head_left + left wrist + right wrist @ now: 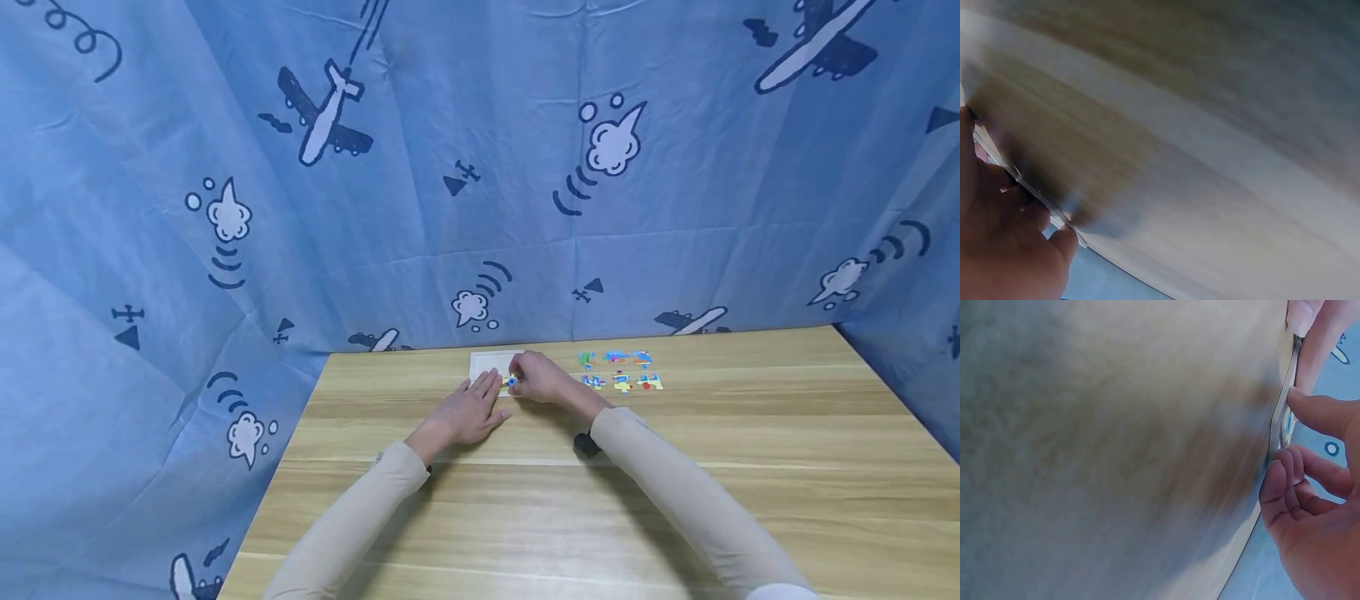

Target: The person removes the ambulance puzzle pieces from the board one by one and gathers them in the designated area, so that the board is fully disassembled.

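A white puzzle tray lies flat near the table's far edge, partly covered by both hands. My left hand rests on its lower left part with fingers stretched forward. Between the hands is a yellow-and-blue jigsaw piece, at the tray's near side. My right hand bends over this piece and pinches it at the tray; the fingertips partly hide it. In the right wrist view, the right hand has its thumb and curled fingers at the tray's edge. The left wrist view shows the left hand along that edge.
To the right of the tray, several colourful jigsaw pieces lie in two rows on the wooden table. A blue curtain with airplane prints hangs behind the table and along its sides.
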{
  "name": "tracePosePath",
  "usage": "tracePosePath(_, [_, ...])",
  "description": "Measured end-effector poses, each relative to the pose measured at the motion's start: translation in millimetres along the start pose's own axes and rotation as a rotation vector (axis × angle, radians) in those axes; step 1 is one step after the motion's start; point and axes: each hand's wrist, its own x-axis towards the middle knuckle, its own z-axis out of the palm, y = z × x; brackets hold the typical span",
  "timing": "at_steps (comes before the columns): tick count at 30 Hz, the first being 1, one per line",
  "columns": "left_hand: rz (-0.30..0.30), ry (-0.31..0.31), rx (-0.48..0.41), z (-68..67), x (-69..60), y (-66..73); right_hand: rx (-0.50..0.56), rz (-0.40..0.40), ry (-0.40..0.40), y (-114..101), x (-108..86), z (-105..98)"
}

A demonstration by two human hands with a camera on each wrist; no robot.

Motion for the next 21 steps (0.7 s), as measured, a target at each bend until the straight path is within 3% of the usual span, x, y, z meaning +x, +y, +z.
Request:
tracePosePath(13, [0.000, 0.005, 0.007, 1.2, -0.5, 1.9, 0.018, -0.037, 0.076, 3, -6.8, 1])
tracePosePath(21, [-0.004, 0.001, 0.004, 0.6, -0.5, 1.0, 0.122, -0.018, 0.107, 4, -12.3, 1])
